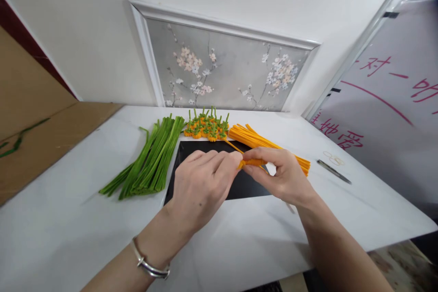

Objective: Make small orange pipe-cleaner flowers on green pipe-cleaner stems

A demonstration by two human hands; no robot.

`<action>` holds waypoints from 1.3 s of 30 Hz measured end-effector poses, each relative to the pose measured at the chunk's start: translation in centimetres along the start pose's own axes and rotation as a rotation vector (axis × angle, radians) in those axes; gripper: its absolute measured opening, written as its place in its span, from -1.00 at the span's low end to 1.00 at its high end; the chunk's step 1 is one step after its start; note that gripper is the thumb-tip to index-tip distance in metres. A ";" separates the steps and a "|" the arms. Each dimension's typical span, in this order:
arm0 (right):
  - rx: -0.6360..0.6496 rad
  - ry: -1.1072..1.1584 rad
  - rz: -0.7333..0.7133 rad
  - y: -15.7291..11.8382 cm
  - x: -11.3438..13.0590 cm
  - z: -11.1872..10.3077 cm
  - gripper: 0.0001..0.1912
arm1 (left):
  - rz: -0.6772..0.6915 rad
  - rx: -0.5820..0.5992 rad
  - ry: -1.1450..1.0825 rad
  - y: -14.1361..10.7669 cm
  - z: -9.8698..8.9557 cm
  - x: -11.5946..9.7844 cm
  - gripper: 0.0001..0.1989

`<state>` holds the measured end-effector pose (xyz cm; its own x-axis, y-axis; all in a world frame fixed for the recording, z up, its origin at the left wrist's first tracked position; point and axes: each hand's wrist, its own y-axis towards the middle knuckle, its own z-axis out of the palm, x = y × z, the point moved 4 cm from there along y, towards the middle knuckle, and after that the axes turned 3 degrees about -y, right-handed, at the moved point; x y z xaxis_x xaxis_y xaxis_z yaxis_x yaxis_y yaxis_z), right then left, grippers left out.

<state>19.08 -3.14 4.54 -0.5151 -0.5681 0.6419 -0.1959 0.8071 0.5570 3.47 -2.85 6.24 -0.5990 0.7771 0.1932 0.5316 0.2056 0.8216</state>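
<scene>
An orange pipe cleaner (253, 162), bent into a small bundle, is pinched between my two hands above a black mat (191, 149). My left hand (204, 182) is closed on its left end, with the fingertips mostly hidden behind the knuckles. On its right end, my right hand (282, 173) closes thumb and forefinger. One thin orange strand runs up and left from the bundle. Behind my hands lie a loose stack of straight orange pipe cleaners (251, 136) and a cluster of small orange pieces with green stems (212, 131).
A bundle of green pipe cleaners (153, 159) lies left of the mat on the white table (85, 232). At the right are tweezers (333, 172) and pale rubber bands (333, 158). Cardboard (44, 132) stands at the left, a whiteboard (386, 86) at the right.
</scene>
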 end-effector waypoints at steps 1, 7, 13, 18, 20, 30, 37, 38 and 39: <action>0.001 0.003 0.003 0.0 -0.1 0.0 -0.85 | 0.001 0.002 0.000 0.0 0.0 0.0 -0.93; -0.002 0.006 0.012 0.0 -0.4 0.0 -0.85 | 0.003 0.007 0.003 -0.1 0.0 0.0 -0.94; 0.009 0.033 0.024 0.2 -0.4 0.0 -0.88 | -0.001 0.006 -0.004 -0.1 -0.1 0.0 -0.95; -0.002 0.039 0.024 0.2 -0.3 -0.1 -0.89 | 0.002 -0.002 -0.003 -0.1 -0.2 0.0 -0.95; -0.005 0.036 0.029 0.2 -0.3 0.0 -0.88 | 0.000 0.005 -0.001 -0.1 -0.1 0.0 -0.95; 0.016 0.046 0.030 0.3 -0.5 0.0 -0.88 | -0.008 0.018 -0.006 -0.2 -0.1 0.0 -0.95; 0.025 0.047 0.020 0.3 -0.6 0.1 -0.86 | -0.018 0.019 -0.008 -0.2 0.2 0.2 -0.94; 0.022 0.045 0.018 0.3 -0.6 0.1 -0.86 | -0.020 0.019 -0.007 -0.2 0.2 0.2 -0.93; 0.019 0.043 0.016 0.3 -0.5 0.1 -0.85 | -0.021 0.019 -0.007 -0.2 0.2 0.2 -0.93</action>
<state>19.23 -2.60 4.30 -0.4821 -0.5608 0.6731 -0.2042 0.8190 0.5362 3.38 -2.61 5.96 -0.6060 0.7764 0.1728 0.5309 0.2330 0.8148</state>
